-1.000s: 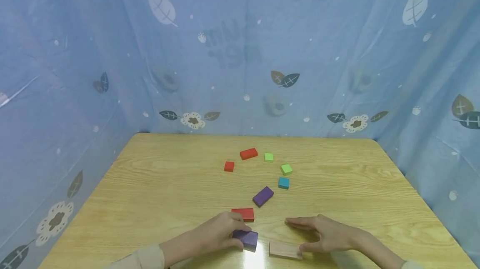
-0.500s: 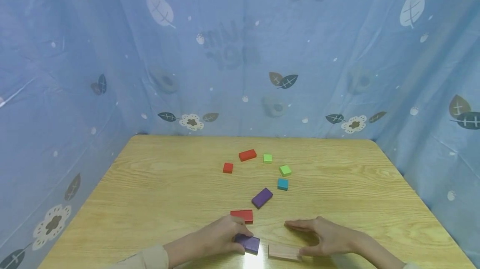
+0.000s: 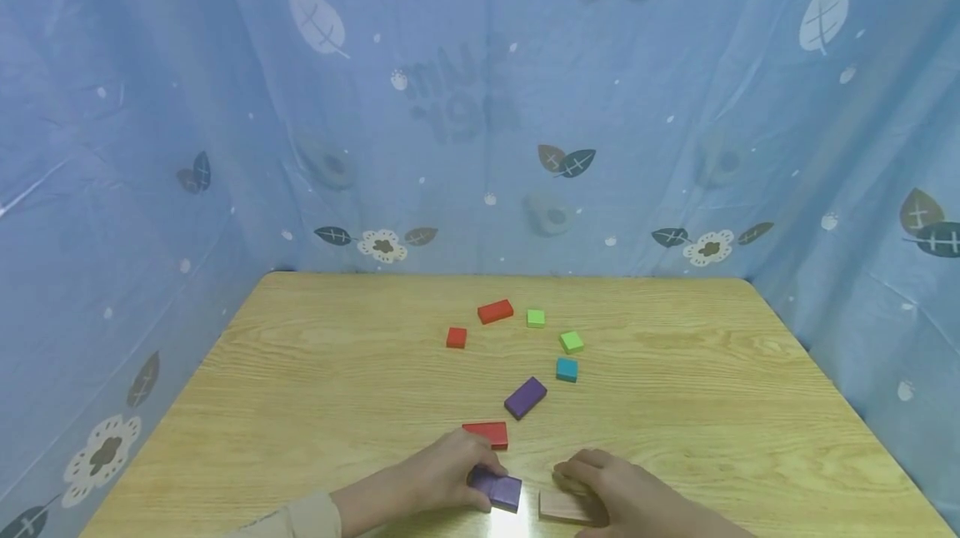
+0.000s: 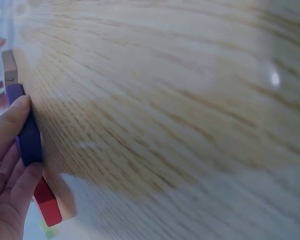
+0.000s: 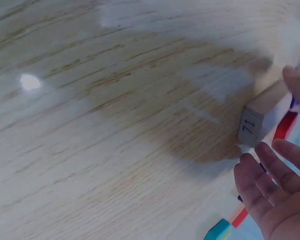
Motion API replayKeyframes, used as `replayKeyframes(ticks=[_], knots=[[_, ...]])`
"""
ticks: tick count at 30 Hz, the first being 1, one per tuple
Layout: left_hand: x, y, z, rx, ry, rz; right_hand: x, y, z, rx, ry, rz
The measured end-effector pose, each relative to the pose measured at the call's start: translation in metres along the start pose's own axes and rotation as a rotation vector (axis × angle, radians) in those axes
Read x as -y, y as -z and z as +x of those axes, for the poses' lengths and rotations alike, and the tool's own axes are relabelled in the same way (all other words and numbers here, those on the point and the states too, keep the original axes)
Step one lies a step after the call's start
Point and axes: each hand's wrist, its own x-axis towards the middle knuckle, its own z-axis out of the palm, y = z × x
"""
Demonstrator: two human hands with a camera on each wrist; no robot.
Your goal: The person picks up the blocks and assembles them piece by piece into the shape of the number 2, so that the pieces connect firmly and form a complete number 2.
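Note:
In the head view, my left hand (image 3: pixel 448 473) pinches a dark purple block (image 3: pixel 506 492) near the front of the table. The left wrist view shows that purple block (image 4: pixel 30 137) between thumb and fingers. A plain wooden block (image 3: pixel 558 506) lies just to its right, with a small gap between them. Over its right end is my right hand (image 3: pixel 626 495), which hides that end. In the right wrist view the fingers (image 5: pixel 275 182) are extended and spread beside the wooden block (image 5: pixel 255 120), which bears a printed number. Whether the thumb touches it I cannot tell.
A red block (image 3: pixel 487 435) lies just behind the left hand, partly covered. Farther back are another purple block (image 3: pixel 526 398), a blue block (image 3: pixel 567 369), two green blocks (image 3: pixel 572 342), a small red block (image 3: pixel 457 337) and a longer red one (image 3: pixel 496 311). Blue curtains (image 3: pixel 480 105) surround the table.
My right hand has come inward and forward over the wooden block, covering its right end. The left hand has shifted the purple block slightly right, closer to the wooden one.

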Motion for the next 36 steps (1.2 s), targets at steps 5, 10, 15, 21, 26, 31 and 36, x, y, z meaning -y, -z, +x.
replayKeyframes(ticks=[5,10,15,21,26,31,36], knots=[[0.001,0.000,0.000,0.002,-0.002,-0.014,-0.001,-0.008,0.007,-0.020,0.060,-0.037],[0.002,-0.002,0.000,0.000,-0.004,-0.007,-0.003,-0.009,0.010,-0.067,0.116,-0.032],[0.003,-0.003,0.000,-0.003,-0.005,-0.016,-0.005,0.001,0.009,-0.119,0.104,-0.041],[0.002,-0.002,-0.001,-0.004,0.007,-0.018,-0.008,0.009,0.014,-0.112,0.099,-0.106],[0.002,-0.002,0.001,-0.004,0.008,-0.016,-0.008,0.010,0.020,-0.075,0.070,-0.102],[0.002,-0.002,0.001,0.001,0.015,-0.021,-0.007,0.008,0.024,-0.116,0.122,-0.116],[0.001,-0.002,0.000,-0.002,0.016,-0.029,-0.006,0.006,0.028,-0.146,0.167,-0.121]])
